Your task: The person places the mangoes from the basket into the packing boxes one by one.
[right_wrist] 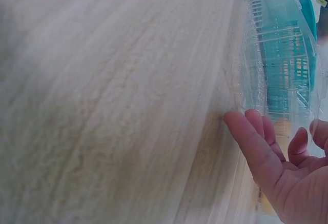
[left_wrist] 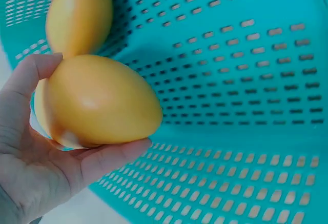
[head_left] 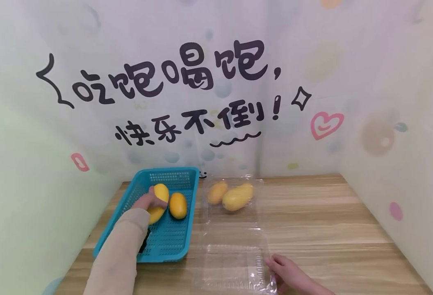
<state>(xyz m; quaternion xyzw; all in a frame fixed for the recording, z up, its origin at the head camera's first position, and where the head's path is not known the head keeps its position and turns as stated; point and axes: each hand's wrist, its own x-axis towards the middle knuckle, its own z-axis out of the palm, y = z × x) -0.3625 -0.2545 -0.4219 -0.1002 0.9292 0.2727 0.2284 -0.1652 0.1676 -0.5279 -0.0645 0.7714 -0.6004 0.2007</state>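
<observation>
In basket [head_left: 172, 239]: left hand [head_left: 148, 200] grips mango [head_left: 158, 203], long axis upright.

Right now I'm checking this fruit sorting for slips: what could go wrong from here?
The left hand holds the mango with thumb and fingertips only, so the smooth fruit might slip into the blue basket and bruise. The clear clamshell tray looks light; the right hand merely touches its edge, so it could slide or flip shut.

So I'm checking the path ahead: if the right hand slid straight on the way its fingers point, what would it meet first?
Probably the clear plastic clamshell box: the right hand rests on the table, fingers toward the box's near corner. Whether they touch it is unclear.
</observation>
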